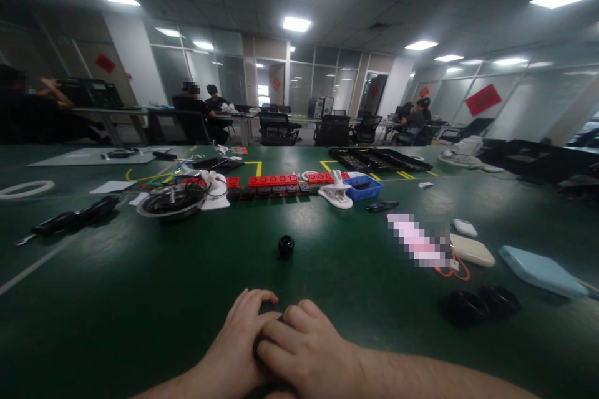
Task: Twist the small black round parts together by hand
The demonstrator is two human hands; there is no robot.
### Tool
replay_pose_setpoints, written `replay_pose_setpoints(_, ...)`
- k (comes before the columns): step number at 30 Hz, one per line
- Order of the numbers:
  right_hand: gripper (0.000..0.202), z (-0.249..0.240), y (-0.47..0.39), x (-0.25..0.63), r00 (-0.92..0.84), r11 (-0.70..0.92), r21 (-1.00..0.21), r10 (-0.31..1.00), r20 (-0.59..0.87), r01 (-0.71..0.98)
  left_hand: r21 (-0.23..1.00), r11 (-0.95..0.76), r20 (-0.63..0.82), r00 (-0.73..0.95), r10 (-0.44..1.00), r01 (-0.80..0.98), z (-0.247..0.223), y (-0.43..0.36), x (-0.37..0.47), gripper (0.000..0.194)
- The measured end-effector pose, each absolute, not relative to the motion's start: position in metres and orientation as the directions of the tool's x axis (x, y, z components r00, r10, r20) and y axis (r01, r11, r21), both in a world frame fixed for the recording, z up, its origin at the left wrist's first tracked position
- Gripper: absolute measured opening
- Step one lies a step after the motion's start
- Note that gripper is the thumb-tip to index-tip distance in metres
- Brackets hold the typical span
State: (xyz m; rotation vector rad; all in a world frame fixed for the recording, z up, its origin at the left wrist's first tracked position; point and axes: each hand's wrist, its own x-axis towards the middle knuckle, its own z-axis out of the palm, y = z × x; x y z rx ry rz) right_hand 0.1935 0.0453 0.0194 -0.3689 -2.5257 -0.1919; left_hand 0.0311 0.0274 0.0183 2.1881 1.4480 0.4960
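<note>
Near the front edge of the table, my left hand (241,336) and my right hand (311,343) meet. Both have curled fingers, the right hand's knuckles overlapping the left hand's fingers. Between them shows a sliver of something dark (259,347), mostly covered, so its kind cannot be made out. Just beyond the hands, a small round black part (286,247) with a ridged-looking body stands on the green tabletop (210,262). Two black, round, roll-like things (468,307) lie side by side at the right.
Behind stand a metal bowl (171,206), a row of red blocks (272,181), a white clamp (337,193) and a blue bin (365,188). A black tool (75,220) lies left. A light blue case (543,271) and cream power bank (472,250) lie right. People sit farther back.
</note>
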Motion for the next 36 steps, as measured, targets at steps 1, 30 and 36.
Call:
replay_pose_setpoints(1, 0.040, 0.019, 0.045, 0.193, -0.794, 0.956, 0.068, 0.197, 0.575, 0.286, 0.563, -0.330, 0.032, 0.379, 0.925, 0.758, 0.020, 0.027, 0.031, 0.030)
replay_pose_setpoints(30, 0.049, 0.011, 0.045, 0.202, -0.699, 0.957, 0.102, 0.124, 0.704, 0.273, 0.557, -0.299, 0.072, 0.314, 0.947, 0.775, 0.021, 0.028, 0.029, 0.029)
replay_pose_setpoints(36, 0.062, 0.017, 0.046, 0.206, -0.689, 0.957, 0.019, 0.194, 0.698, 0.288, 0.544, -0.302, 0.078, 0.312, 0.947, 0.782, 0.017, 0.030, 0.028, 0.029)
